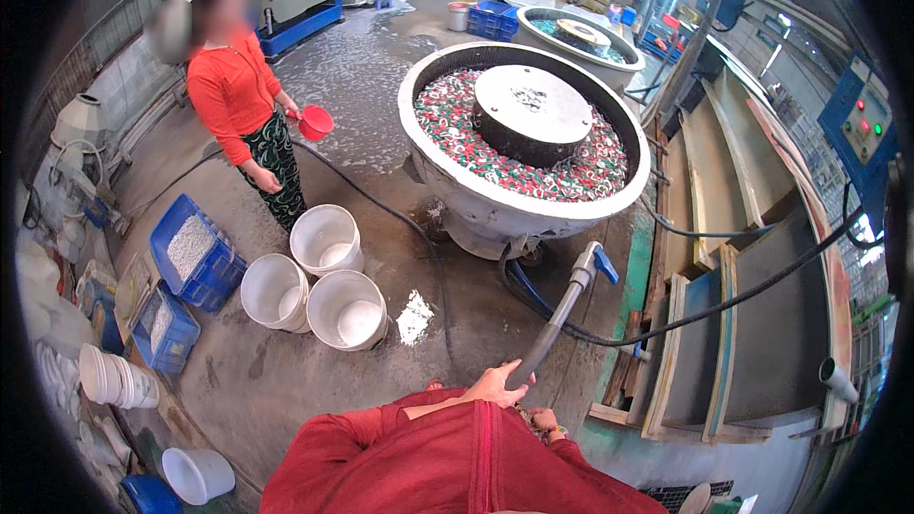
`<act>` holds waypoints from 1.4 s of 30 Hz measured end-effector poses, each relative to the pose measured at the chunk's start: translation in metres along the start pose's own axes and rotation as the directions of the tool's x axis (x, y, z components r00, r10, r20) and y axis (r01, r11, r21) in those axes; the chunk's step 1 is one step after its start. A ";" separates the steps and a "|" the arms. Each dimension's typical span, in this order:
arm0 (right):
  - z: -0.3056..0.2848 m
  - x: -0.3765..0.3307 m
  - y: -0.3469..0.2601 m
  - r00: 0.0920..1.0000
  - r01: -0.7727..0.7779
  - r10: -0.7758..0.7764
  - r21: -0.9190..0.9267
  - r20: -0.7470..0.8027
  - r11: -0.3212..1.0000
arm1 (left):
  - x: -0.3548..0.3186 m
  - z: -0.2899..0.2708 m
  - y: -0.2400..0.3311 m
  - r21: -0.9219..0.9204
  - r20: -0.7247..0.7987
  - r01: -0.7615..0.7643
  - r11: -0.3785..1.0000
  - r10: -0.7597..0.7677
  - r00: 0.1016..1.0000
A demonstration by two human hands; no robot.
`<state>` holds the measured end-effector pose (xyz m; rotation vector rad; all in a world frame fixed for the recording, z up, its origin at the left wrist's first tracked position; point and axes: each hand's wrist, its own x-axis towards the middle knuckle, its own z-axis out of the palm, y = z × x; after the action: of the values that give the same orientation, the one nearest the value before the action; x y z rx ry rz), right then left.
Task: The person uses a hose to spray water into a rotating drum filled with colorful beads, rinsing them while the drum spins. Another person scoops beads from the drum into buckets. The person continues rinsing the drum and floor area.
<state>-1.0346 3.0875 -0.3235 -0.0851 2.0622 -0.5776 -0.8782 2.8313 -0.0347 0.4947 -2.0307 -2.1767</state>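
A: Hands?

B: Left hand (497, 386) is wrapped round the lower part of a grey pipe (560, 318), fingers closed on it. Right hand (545, 422) sits just below and to the right, partly hidden; can't tell if it grips anything.

A: Where's the pipe?

B: Out in front of the person, slanting up and right from the left fist. Blue valve handle (605, 265) near its upper end. That end shows just below the rim of a big round tub (495, 225); can't tell the gap in depth.

A: Tub contents?

B: Small red, green and white pieces, packed around a central drum (533, 105) with a pale flat top. More white pieces on top of it.

A: Left side?

B: Three white buckets (347, 333) grouped on the floor, white material in the bottoms. Co-worker (228, 90) in an orange-red top stands behind them, holding a red scoop (315, 122).
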 end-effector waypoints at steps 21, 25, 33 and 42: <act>-0.009 0.003 -0.032 0.995 0.071 -0.067 -0.059 0.069 0.996 | 0.002 -0.002 -0.011 0.030 -0.140 -0.153 0.988 0.155 0.978; -0.013 -0.004 -0.029 0.997 0.052 -0.051 -0.009 0.064 0.999 | 0.001 0.000 -0.005 -0.027 -0.096 -0.080 0.996 0.077 0.992; -0.017 -0.034 -0.039 0.997 -0.056 0.053 0.057 0.055 0.997 | 0.000 0.003 0.009 -0.020 -0.019 0.055 0.998 -0.055 0.998; -0.037 -0.037 -0.072 0.909 0.344 0.062 0.826 -0.412 0.446 | 0.001 0.013 -0.014 0.011 -0.063 -0.077 0.997 0.078 0.995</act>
<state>-1.0568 3.0480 -0.2471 0.5342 1.8359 -1.8779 -0.8813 2.8448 -0.0476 0.4719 -1.9930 -2.0820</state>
